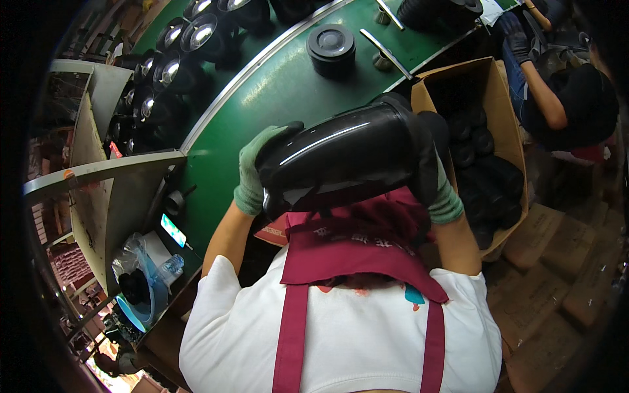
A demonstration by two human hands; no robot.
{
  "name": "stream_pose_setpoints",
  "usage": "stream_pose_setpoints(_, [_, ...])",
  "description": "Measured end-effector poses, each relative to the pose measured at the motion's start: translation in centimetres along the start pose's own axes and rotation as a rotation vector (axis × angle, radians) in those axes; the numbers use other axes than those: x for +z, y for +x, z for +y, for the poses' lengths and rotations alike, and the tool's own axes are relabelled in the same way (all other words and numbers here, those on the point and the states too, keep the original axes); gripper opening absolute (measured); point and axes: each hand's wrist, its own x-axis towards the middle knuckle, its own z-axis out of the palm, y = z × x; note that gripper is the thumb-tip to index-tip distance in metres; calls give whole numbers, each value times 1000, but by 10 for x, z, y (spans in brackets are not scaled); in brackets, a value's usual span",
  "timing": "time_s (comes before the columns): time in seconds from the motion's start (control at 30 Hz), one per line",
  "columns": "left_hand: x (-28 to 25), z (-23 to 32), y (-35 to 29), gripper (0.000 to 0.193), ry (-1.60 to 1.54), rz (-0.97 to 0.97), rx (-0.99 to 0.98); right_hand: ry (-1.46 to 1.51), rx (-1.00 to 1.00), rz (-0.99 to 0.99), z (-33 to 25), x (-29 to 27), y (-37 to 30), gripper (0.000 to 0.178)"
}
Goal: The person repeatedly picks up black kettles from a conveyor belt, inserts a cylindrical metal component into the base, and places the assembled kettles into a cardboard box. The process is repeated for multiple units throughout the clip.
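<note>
A large glossy black tapered cylinder (341,154), a housing-like part, is held sideways in front of my chest above the edge of the green table. My left hand (252,167), in a green glove with dark fingertips, grips its left end. At the right end my right hand (432,177), gloved the same way, is wrapped around the wider part; its fingers are partly hidden by the dark material. Beyond the cylinder, a short stack of round black lid-like parts (331,51) stands on the green table (262,98).
An open cardboard box (517,150) of black parts stands at my right. Several black parts with shiny domes (198,33) sit far left behind a metal rail (262,56). A lit phone (173,230) and a blue basin (154,295) are at lower left. A co-worker's arm (544,95) shows at far right.
</note>
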Motion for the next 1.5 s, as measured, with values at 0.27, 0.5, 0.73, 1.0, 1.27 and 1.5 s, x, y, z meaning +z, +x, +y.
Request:
stream_pose_setpoints(0.27, [8,-60,-41,40,-777,-126,-496,-306,338,-162,-48,-28,2,83])
stream_pose_setpoints(0.5, [6,-44,-32,35,-674,-50,-472,-196,-21,-114,-12,-1,0,89])
stream_pose_setpoints(0.73, [9,8,3,36,-1064,61,-920,-282,-45,-60,-10,-9,-5,79])
stream_pose_setpoints(1.0, [-9,25,20,40,-1,-254,-73,-133,171,-22,9,-11,-16,69])
stream_pose_setpoints(1.27, [4,1,12,52,-126,-113,-114,-131,170,18,-6,-15,-17,59])
stream_pose_setpoints(1.5, [13,20,26,40,-655,-117,-524,-293,-113,65,1,-8,-19,51])
